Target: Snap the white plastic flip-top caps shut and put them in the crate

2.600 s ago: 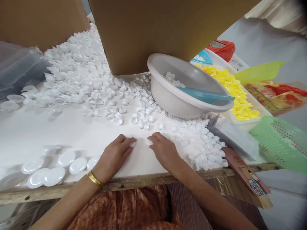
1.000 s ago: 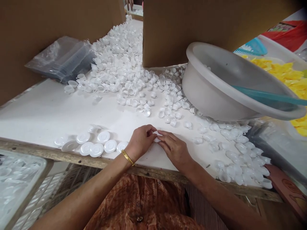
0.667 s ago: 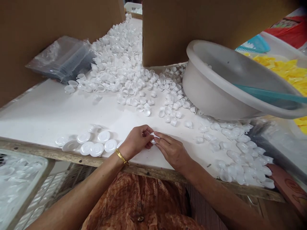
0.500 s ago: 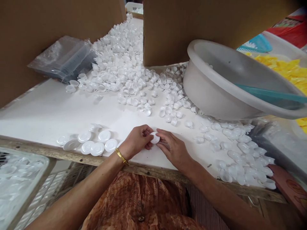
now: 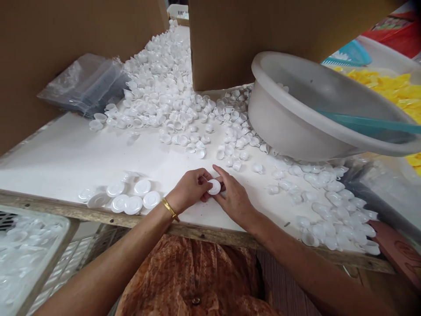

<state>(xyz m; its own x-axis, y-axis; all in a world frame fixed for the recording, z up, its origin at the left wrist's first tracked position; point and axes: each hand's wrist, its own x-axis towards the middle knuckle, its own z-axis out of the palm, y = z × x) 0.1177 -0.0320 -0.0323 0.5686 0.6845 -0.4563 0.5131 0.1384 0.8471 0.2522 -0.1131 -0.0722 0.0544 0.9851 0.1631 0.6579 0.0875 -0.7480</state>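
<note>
My left hand and my right hand meet over the near part of the white table. Between their fingertips sits a small white plastic saucer, its round face turned up toward me. Both hands are closed on it in a pinch. A gold bangle rings my left wrist. Just left of my hands lies a cluster of several white saucers. Beyond them a big heap of tiny white cups spreads across the table, and more cups lie to the right.
A pale plastic basin with a teal scoop leans at the right, against a cardboard box. Another cardboard box and a stack of clear bags stand at the left. Yellow pieces lie far right. A tray of white parts sits below left.
Both hands came together from flat on the table and picked up a white saucer. Over the last second they turned it so its round face shows. My view shifted left.
</note>
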